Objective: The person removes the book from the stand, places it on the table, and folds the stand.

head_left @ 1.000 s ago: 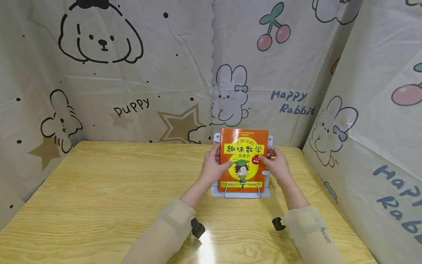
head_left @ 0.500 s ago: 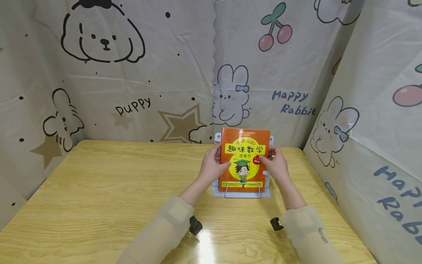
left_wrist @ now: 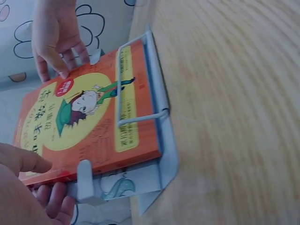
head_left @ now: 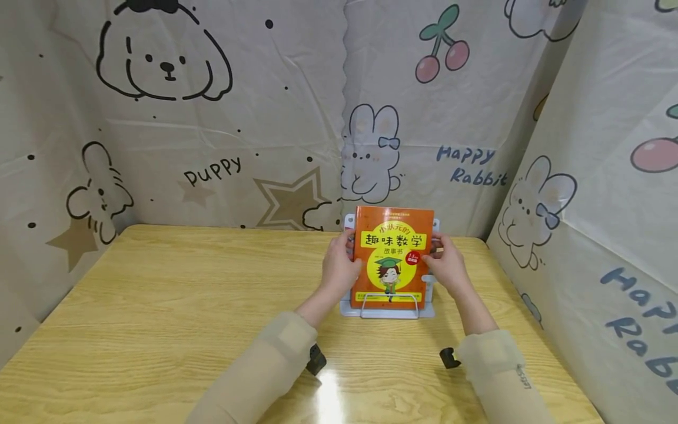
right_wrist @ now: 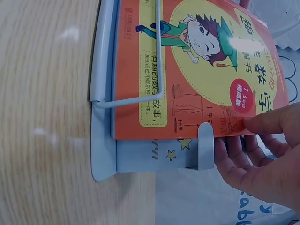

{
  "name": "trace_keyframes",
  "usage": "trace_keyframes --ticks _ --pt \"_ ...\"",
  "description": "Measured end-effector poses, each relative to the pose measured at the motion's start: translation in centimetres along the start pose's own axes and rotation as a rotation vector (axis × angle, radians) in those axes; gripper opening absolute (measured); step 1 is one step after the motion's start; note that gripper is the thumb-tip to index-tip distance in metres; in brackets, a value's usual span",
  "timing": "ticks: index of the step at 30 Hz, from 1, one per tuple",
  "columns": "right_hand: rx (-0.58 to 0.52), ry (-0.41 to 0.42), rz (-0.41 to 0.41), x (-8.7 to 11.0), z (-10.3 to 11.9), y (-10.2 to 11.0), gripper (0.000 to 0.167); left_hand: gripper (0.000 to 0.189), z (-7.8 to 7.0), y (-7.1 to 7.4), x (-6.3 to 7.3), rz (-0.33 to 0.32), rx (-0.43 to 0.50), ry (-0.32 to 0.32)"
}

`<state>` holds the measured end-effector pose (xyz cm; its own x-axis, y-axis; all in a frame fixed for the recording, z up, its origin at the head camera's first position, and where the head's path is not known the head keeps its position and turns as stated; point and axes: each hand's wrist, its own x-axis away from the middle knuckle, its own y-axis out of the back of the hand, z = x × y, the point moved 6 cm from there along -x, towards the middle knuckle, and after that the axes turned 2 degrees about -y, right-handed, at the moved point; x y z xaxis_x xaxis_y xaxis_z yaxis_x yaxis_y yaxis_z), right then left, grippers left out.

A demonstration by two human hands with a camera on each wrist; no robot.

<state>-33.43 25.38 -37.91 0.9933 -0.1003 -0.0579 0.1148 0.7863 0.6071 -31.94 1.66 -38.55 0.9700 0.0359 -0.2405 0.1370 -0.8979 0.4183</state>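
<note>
An orange and yellow children's book (head_left: 391, 259) stands upright, leaning back on a pale book stand (head_left: 349, 309). The stand's wire bar (right_wrist: 136, 100) crosses the lower part of the cover. My left hand (head_left: 338, 265) holds the book's left edge, its thumb at the front and its fingers behind. At the right edge my right hand (head_left: 446, 265) has the thumb tip on the cover (right_wrist: 225, 112), with curled fingers below the edge. A small side tab of the stand (left_wrist: 85, 183) sticks up beside the book near the left fingers.
The stand rests on a wooden table (head_left: 185, 306) toward the back right. Close behind hangs a printed cloth (head_left: 296, 106), and another cloth panel (head_left: 598, 194) rises along the right side. Dark wrist cameras (head_left: 316, 359) sit at both cuffs.
Both thumbs have drawn back from the middle of the cover toward the book's side edges. The book and the stand look almost unmoved.
</note>
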Motion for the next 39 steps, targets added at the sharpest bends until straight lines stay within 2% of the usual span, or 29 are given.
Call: trace_keyframes --ticks 4,10,18,25,39 --pt "-0.017 0.015 -0.020 0.0 -0.4 0.1 0.053 0.059 0.4 -0.2 0.1 -0.052 0.037 -0.048" --pt "-0.055 0.066 -0.073 -0.1 -0.8 0.3 0.053 0.061 0.7 -0.4 0.3 -0.124 0.038 -0.080" --pt "-0.114 0.081 -0.074 -0.3 -0.8 0.3 0.052 0.062 0.2 -0.1 0.2 -0.194 0.054 -0.131" --pt "-0.118 0.078 -0.098 -0.6 -0.4 0.8 0.052 0.062 -0.1 0.0 -0.5 -0.182 0.040 -0.120" --pt "-0.179 0.066 -0.134 -1.4 0.5 1.6 0.053 0.060 -0.8 0.4 -1.3 -0.207 0.042 -0.181"
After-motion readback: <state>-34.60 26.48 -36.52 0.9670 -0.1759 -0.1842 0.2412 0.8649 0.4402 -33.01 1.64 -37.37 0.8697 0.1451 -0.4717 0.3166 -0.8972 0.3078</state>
